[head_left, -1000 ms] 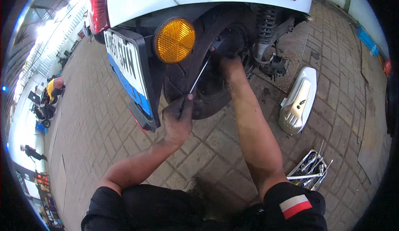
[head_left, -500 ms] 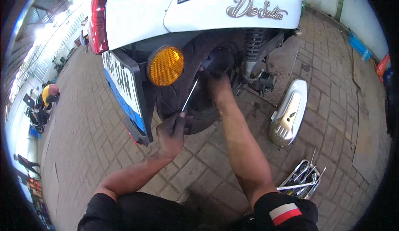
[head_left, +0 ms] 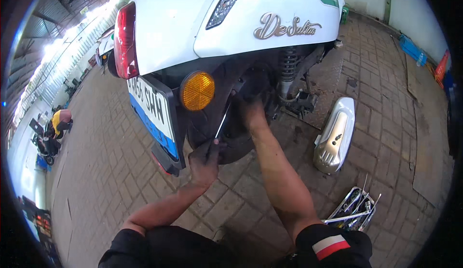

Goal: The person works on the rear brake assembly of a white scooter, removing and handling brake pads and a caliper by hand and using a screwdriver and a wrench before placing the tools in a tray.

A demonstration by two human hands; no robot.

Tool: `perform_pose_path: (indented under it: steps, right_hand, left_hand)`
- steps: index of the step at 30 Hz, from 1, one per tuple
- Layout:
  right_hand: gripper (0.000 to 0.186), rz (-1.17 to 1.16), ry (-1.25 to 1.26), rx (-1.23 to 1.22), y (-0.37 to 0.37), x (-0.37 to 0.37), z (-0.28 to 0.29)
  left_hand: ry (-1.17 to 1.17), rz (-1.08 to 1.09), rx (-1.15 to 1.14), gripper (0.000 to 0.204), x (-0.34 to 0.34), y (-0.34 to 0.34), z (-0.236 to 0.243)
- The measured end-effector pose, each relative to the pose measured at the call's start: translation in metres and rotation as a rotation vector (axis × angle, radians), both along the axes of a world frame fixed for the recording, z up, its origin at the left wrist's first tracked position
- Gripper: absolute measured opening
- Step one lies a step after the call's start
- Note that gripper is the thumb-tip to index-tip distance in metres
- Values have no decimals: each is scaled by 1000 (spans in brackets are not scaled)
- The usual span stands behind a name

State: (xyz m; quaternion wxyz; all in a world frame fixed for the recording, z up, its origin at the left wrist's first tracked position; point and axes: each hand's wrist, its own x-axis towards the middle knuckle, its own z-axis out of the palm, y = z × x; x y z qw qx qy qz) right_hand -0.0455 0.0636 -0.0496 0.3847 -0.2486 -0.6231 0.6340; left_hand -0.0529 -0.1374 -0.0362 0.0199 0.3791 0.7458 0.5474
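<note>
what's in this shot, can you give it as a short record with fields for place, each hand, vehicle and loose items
place: brick-paved floor of a workshop
vehicle: white scooter, rear end, with orange reflector and rear tyre
left hand: closed on the handle of a long screwdriver, shaft angled up toward the wheel area
right hand: reaching in by the rear wheel, grip hidden
loose items: silver cover panel lying on the bricks; tray of hand tools to the right
background: person in yellow, far left

You are looking at a long thin metal tool (head_left: 223, 122) slanting up toward the dark rear wheel (head_left: 226, 133). The wheel is sitting beneath the white scooter body.
</note>
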Motion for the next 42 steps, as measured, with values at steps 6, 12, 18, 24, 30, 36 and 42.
perform_pose_path:
  steps: [6, 12, 18, 24, 30, 36, 42]
  right_hand:
    - [49, -21, -2, -14, -11, 12, 19]
    - [53, -12, 140, -1, 4, -9, -10]
    - [36, -48, -69, -72, -1, -1, 1]
    - [52, 106, 50, -169, -5, 8, 12]
    - [51, 106, 22, -161, 0, 2, 0]
    - [39, 33, 28, -135, -5, 6, 6]
    - [61, 69, 58, -157, 5, -5, -14]
  left_hand:
    - [-20, 8, -41, 33, -6, -4, -4]
    - [55, -2, -54, 33, -3, -2, 4]
    - [80, 39, -116, 31, 2, -2, 12]
    - [89, -24, -36, 30, -6, -2, 1]
    - [-1, 3, -93, 30, -7, 1, 1]
    - [-70, -14, -96, 28, 1, -2, 12]
    - [96, -47, -22, 29, -3, 1, 5]
